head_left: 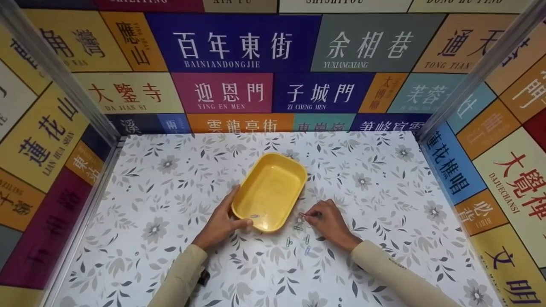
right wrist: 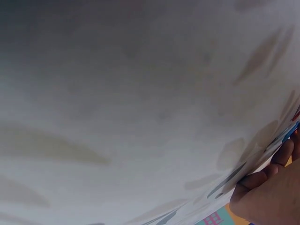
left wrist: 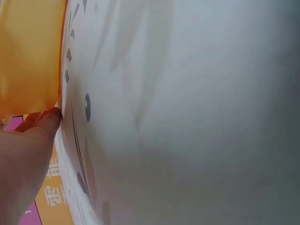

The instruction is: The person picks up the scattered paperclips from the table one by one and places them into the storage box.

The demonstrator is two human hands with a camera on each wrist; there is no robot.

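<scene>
A yellow plastic tray (head_left: pixel 273 183) lies at a slant on the table, with one small paper clip (head_left: pixel 254 216) inside near its front end. My left hand (head_left: pixel 222 225) holds the tray at its front left, fingers along the outer wall and thumb at the near rim. Right of the tray, my right hand (head_left: pixel 329 222) pinches a red paper clip (head_left: pixel 302 214) between thumb and fingers, low over the table. Loose beside that hand are several green paper clips (head_left: pixel 307 239) and a blue-violet one (head_left: pixel 308 250). The right wrist view shows mostly tabletop, with the right fingers at its edge.
The white tabletop (head_left: pixel 153 256) has a grey flower-and-leaf print, whose small dark marks resemble little objects. Upright panels with colourful lettered blocks (head_left: pixel 232 42) stand at the back, left and right. Clear strips (head_left: pixel 460 68) run along the corners.
</scene>
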